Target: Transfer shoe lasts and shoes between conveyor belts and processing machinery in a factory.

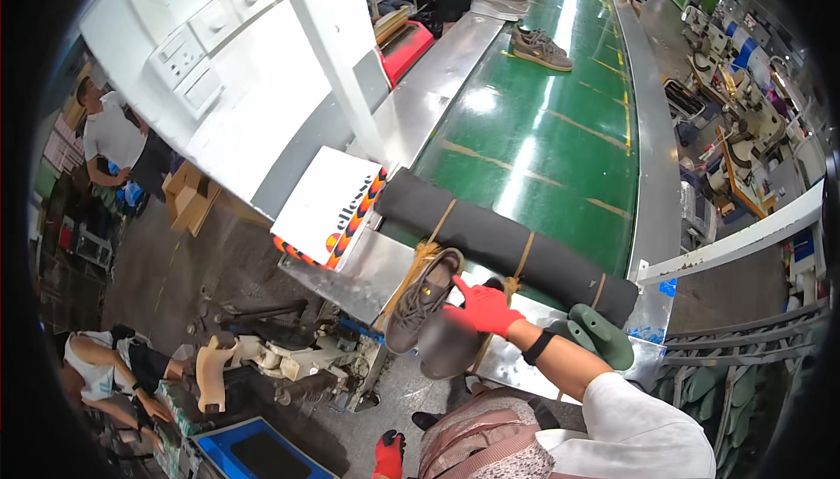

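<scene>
My right hand (486,306), in a red glove, is closed over a dark brown shoe (449,346) at the near end of the conveyor. Most of that shoe is blurred or hidden under the hand. Its index finger stretches to the collar of a second brown lace-up shoe (420,302), which lies just left. Low in the view, away from the shoes, my left hand (389,454) wears a red glove with black fingertips. Its fingers look curled, with nothing visible in them.
A black roll tied with cord (499,238) lies across the green conveyor belt (542,129). Green shoe lasts (604,339) sit right of my arm, and a white shoebox (328,203) stands left. Another shoe (541,48) rests farther up the belt. Co-workers (118,142) are nearby.
</scene>
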The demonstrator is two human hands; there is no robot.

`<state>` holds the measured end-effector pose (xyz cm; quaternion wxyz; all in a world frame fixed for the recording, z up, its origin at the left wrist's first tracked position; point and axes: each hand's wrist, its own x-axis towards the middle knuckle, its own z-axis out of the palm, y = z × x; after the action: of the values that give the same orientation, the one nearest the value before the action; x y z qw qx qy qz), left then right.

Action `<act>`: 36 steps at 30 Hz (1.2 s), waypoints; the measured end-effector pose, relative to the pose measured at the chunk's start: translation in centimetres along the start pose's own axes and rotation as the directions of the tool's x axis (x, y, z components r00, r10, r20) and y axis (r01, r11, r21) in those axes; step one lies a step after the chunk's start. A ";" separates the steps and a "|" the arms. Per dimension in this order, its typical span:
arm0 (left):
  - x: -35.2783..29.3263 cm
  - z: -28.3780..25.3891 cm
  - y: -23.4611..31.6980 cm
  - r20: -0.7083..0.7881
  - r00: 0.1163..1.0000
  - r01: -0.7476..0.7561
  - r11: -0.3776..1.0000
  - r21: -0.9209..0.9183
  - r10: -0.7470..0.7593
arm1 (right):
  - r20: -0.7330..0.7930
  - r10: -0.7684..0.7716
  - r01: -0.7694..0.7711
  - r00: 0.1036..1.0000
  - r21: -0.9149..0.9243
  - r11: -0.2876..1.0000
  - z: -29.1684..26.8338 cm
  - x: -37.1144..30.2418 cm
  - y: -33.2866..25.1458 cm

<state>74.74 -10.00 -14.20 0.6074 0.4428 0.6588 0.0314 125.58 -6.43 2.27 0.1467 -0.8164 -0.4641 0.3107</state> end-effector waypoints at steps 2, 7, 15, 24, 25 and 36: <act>0.7 0.8 0.9 -0.031 1.000 -0.001 1.000 -0.010 0.001 | -0.011 -0.005 0.005 1.000 0.028 1.000 0.0 0.7 -0.4; 2.1 -0.2 -2.1 0.060 0.989 -0.138 0.985 0.101 0.133 | -0.015 -0.027 0.028 1.000 0.102 0.994 1.2 3.1 -1.1; -4.4 -0.2 -1.1 0.167 0.952 -0.305 0.856 0.417 0.257 | 0.046 0.063 -0.074 0.997 0.293 0.953 1.3 2.2 1.8; -5.6 2.1 1.5 0.070 0.994 -0.092 0.990 0.105 0.085 | -0.071 0.116 -0.053 0.991 0.587 0.808 -5.7 -0.2 4.7; -5.6 2.1 1.7 0.084 0.994 -0.084 0.990 0.113 0.075 | -0.044 0.067 -0.024 0.997 0.644 0.765 -8.4 -0.1 5.5; -8.1 2.7 5.7 0.120 0.985 -0.155 0.925 0.346 0.121 | 0.194 -0.414 0.447 0.889 -0.175 0.877 -31.6 16.6 7.8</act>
<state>79.04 -12.95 -5.35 0.5451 0.5912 0.5907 -0.0664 157.35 5.07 16.13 0.0876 -0.6775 -0.6749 0.2790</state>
